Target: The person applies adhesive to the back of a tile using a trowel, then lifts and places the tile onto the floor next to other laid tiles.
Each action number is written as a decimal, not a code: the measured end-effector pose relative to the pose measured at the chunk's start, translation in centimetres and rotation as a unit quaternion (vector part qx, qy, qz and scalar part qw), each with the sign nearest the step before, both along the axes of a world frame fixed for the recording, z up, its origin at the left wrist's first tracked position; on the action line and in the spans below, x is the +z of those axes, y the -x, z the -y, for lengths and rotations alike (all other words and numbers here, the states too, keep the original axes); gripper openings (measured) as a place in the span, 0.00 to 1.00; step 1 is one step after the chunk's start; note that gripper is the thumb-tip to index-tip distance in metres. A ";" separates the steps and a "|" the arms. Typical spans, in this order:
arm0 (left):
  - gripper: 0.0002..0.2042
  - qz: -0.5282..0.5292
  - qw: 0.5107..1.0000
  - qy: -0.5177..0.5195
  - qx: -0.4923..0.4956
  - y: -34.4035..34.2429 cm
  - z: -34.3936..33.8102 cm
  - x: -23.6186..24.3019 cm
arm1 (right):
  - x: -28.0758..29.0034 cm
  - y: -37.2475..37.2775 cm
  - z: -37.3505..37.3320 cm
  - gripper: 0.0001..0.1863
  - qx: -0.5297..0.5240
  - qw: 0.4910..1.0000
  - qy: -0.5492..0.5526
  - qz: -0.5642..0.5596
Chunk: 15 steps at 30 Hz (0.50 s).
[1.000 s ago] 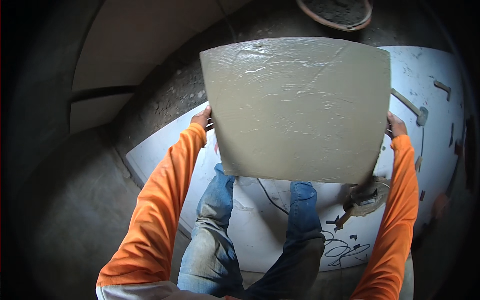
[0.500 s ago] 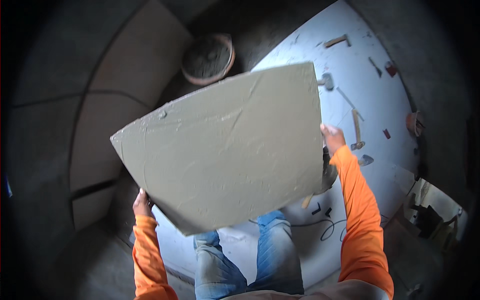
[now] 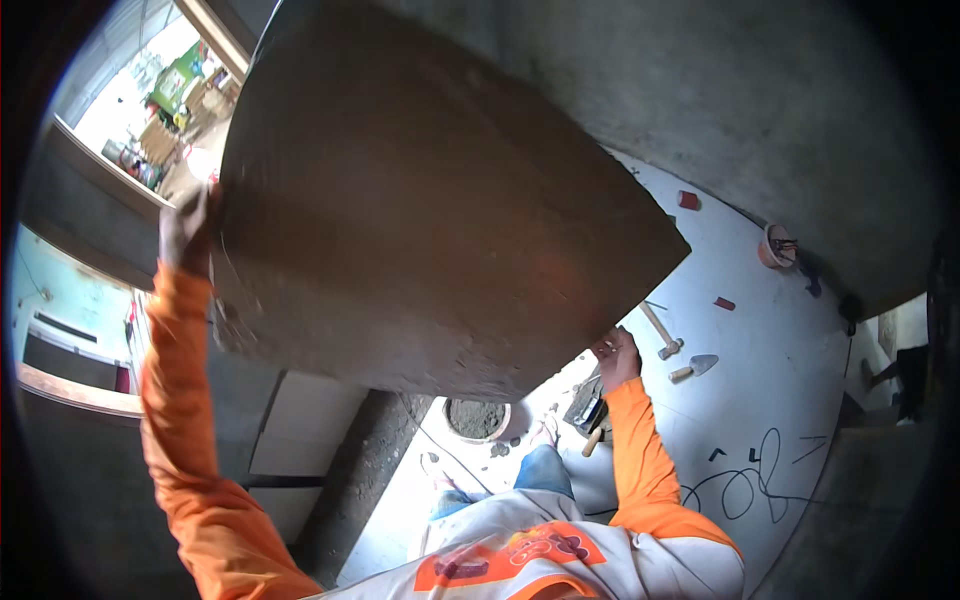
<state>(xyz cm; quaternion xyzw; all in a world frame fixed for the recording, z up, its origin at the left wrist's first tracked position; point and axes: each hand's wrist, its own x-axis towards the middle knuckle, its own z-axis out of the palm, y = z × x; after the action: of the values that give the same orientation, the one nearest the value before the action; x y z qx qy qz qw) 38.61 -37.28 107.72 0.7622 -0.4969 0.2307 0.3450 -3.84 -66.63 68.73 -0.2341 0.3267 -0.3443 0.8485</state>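
Concrete room, big grey tile (image 3: 420, 210) tilted overhead, mortar-smeared underside

Through the window opening at upper left stand stacked green and tan boxes (image 3: 180, 95) (too small and bright to tell more); no labels, signs or screens show.

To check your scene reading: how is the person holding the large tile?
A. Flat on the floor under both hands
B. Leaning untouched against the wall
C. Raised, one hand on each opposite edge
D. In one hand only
C: the large tile is raised, with the left hand and the right hand on opposite edges.
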 end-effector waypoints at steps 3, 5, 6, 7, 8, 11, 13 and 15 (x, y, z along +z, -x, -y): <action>0.08 0.198 0.970 -0.137 -0.042 -2.1 5.2 14.0 | 4.4 -0.6 -3.6 0.38 0.026 0.985 -0.112 0.132; 0.11 0.078 0.988 -0.091 -0.096 2.2 11.4 21.6 | 7.3 -1.7 -5.4 0.40 -0.023 0.959 -0.155 0.238; 0.13 0.021 0.991 -0.061 -0.118 4.7 13.6 23.4 | 8.1 -1.8 -6.5 0.39 -0.048 0.946 -0.179 0.266; 0.15 -0.034 0.989 -0.027 -0.141 7.3 15.8 25.1 | 9.1 -1.8 -7.2 0.39 -0.070 0.932 -0.201 0.294; 0.15 -0.076 0.983 0.007 -0.165 9.6 17.9 25.4 | 9.6 -1.0 -7.3 0.38 -0.076 0.931 -0.201 0.297; 0.16 -0.082 0.977 0.024 -0.194 14.9 20.6 28.0 | 11.8 -0.8 -9.6 0.36 -0.043 0.921 -0.204 0.329; 0.16 -0.084 0.974 0.028 -0.209 17.3 22.5 29.0 | 12.7 0.1 -9.3 0.33 -0.048 0.908 -0.236 0.342; 0.16 -0.078 0.973 0.026 -0.217 19.5 24.0 29.4 | 12.0 1.3 -9.4 0.31 -0.016 0.904 -0.253 0.344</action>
<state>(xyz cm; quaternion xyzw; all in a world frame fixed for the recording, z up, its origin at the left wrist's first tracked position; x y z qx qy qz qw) 19.09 -61.24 137.11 0.6423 -0.6161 0.1030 0.4442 -5.18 -57.22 80.69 0.1266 0.0942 -0.3227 0.9333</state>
